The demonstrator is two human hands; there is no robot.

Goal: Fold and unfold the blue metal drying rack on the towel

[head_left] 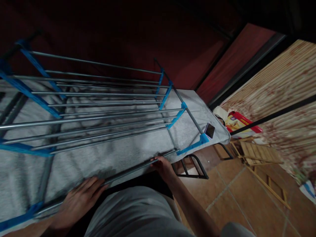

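Observation:
A metal rack of grey tubes [108, 119] with blue plastic brackets [176, 118] lies on its side across a grey-sheeted bed. Along the near edge runs a grey metal tube [128, 172]. My left hand [79, 200] is laid over this tube with its fingers curled round it. Farther right, my right hand [163, 168] grips the same tube close to its right end. That end sits near a blue bracket [191, 147] at the rack's near right corner. The tube's left end meets another blue bracket [36, 208]. The undersides of both hands are hidden.
A phone [209, 130] lies at the bed's right corner. Past it are a red and yellow box [240, 122], a folding wooden chair [259, 154] and a patterned curtain [278, 85]. A black metal frame [195, 168] juts from the bedside over the tiled floor [227, 197].

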